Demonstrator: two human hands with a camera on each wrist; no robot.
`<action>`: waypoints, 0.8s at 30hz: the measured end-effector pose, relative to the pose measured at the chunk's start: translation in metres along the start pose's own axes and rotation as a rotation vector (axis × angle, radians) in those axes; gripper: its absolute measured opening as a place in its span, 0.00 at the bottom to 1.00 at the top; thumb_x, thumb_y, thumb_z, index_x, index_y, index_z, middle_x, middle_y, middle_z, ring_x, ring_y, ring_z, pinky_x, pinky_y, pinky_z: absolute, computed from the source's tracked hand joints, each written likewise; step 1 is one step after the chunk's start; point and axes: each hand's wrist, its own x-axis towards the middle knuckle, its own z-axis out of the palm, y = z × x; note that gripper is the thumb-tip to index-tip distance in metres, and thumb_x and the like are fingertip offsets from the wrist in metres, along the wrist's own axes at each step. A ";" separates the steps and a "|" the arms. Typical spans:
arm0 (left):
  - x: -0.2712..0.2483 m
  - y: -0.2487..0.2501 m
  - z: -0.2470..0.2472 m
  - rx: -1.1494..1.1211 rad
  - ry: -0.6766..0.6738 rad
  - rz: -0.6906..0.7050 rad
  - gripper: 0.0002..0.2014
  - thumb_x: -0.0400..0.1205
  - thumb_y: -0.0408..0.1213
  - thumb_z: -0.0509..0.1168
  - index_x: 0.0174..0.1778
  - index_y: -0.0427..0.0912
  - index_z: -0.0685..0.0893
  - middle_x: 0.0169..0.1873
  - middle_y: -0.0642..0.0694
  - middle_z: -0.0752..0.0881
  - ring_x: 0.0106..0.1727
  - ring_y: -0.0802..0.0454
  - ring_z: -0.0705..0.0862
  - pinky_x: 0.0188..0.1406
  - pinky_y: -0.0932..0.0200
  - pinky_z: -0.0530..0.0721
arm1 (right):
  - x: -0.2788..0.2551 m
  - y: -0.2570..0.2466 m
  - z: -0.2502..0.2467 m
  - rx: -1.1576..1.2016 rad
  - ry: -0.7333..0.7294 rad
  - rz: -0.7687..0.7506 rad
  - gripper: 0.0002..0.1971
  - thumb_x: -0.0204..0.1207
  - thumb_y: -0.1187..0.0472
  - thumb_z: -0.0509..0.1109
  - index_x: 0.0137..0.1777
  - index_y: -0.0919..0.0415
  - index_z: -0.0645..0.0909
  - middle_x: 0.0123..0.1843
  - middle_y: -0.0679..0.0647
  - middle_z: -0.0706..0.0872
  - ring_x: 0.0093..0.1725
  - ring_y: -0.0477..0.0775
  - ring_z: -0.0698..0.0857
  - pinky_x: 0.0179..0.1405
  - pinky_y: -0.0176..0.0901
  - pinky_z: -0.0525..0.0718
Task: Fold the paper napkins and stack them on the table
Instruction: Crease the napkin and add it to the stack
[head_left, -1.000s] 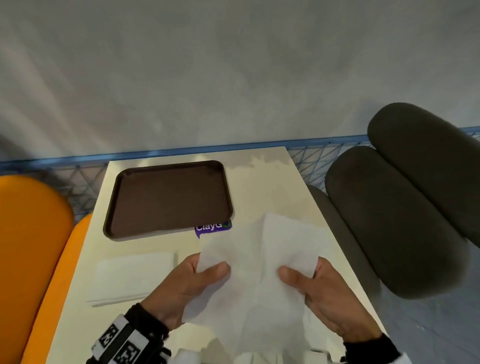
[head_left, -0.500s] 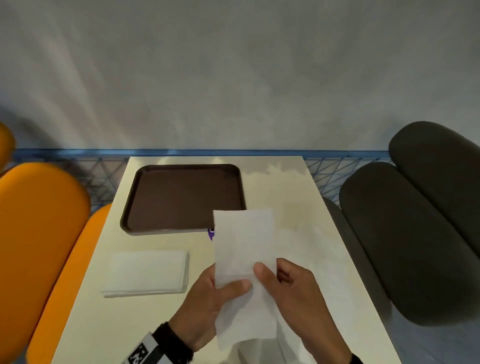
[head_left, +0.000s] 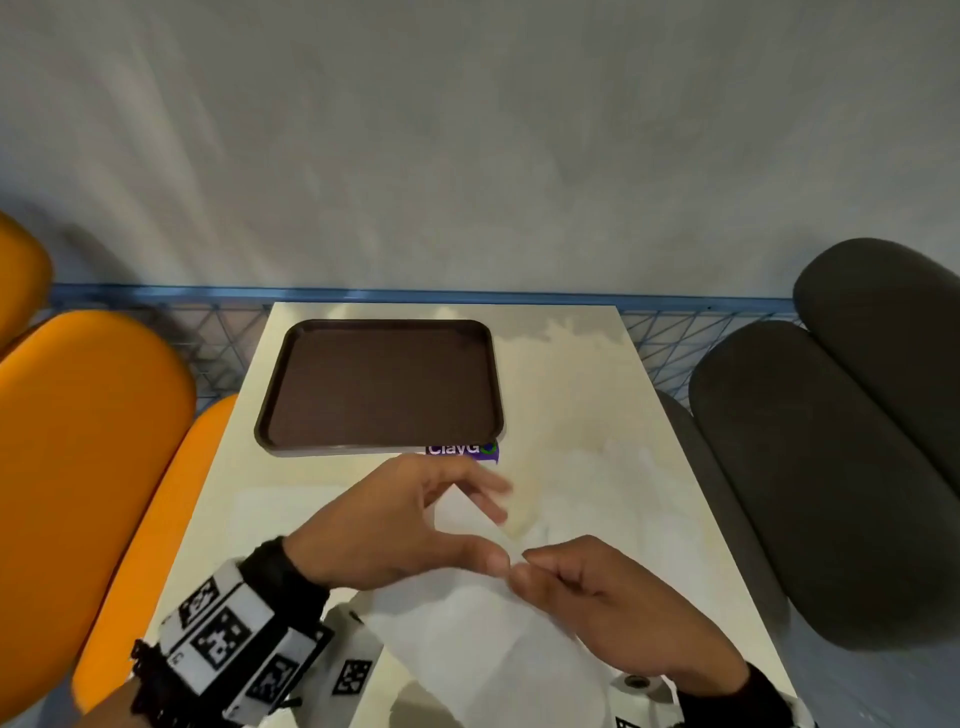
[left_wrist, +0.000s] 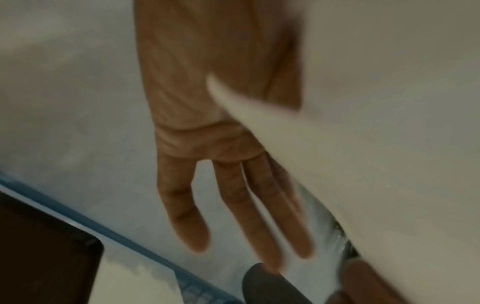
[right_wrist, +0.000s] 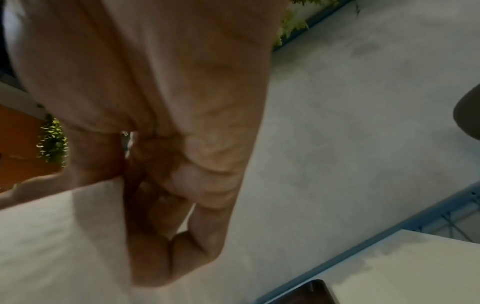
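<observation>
Napkin: the paper napkin (head_left: 478, 623) hangs above the desk (head_left: 571, 395), between both hands, its near part drooping toward the person.
Left hand: the left hand (head_left: 395, 525) pinches the napkin's edge with its thumb; its other fingers (left_wrist: 233, 197) are spread behind the sheet.
Right hand: the right hand (head_left: 613, 608) is curled, pinching the same edge just beside the left thumb.
Risk: I judge that the thin sheet could tear or crease askew if the pinches pull apart.
Stack: blurred patch left of the left-hand fingers; cannot tell.
Writing: a purple label (head_left: 462, 450) beyond the fingertips, against the brown tray (head_left: 379, 384), reads "ClayG", the rest hidden.
</observation>
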 end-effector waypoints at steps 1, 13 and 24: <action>0.002 0.006 -0.001 -0.043 -0.022 0.016 0.19 0.70 0.54 0.79 0.55 0.54 0.91 0.48 0.56 0.92 0.50 0.59 0.89 0.53 0.64 0.84 | 0.001 -0.002 0.001 0.012 0.008 0.003 0.26 0.87 0.45 0.62 0.32 0.62 0.64 0.30 0.48 0.62 0.30 0.46 0.62 0.30 0.40 0.61; -0.028 0.002 -0.014 0.067 0.051 0.015 0.02 0.76 0.46 0.77 0.40 0.54 0.95 0.38 0.60 0.93 0.42 0.58 0.91 0.47 0.58 0.87 | -0.006 0.024 0.003 -0.427 0.043 0.169 0.30 0.68 0.24 0.69 0.70 0.30 0.75 0.66 0.22 0.73 0.66 0.29 0.73 0.68 0.34 0.73; -0.081 -0.058 -0.041 -0.217 0.044 -0.304 0.34 0.63 0.63 0.81 0.66 0.66 0.82 0.60 0.62 0.88 0.63 0.65 0.84 0.60 0.62 0.82 | 0.075 -0.014 0.055 -0.257 -0.097 -0.217 0.26 0.87 0.45 0.63 0.33 0.64 0.73 0.29 0.56 0.74 0.31 0.51 0.72 0.32 0.36 0.65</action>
